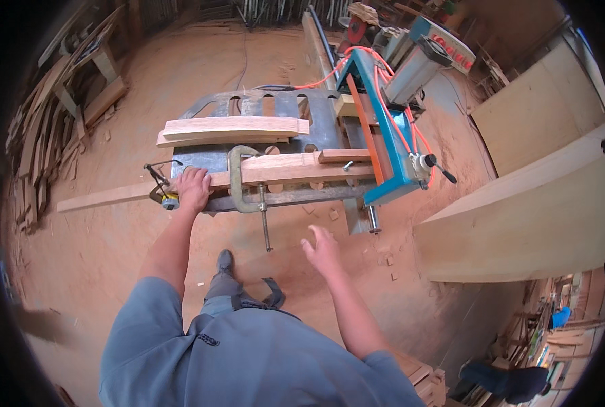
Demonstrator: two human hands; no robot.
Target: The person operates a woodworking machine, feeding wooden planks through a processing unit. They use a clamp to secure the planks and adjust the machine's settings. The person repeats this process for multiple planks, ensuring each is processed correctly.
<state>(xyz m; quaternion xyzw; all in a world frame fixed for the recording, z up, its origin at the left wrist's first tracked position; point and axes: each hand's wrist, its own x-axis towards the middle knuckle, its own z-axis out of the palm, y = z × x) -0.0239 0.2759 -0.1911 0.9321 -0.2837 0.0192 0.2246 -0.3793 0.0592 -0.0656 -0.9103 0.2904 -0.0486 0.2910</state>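
Observation:
My left hand is closed over a long wooden board near the left edge of a dark metal machine table. Just beyond that hand, a small yellow and black tool with thin black arms sits on the edge; I cannot make out its kind. A C-clamp bites over the board, its screw hanging below. My right hand hovers in front of the table, holding nothing, with its fingers apart.
Curved wooden pieces lie across the table behind the board. At right stands a teal machine frame with orange hoses and a lever. Large wooden panels lean farther right. Stacked offcuts line the left. A person is at lower right.

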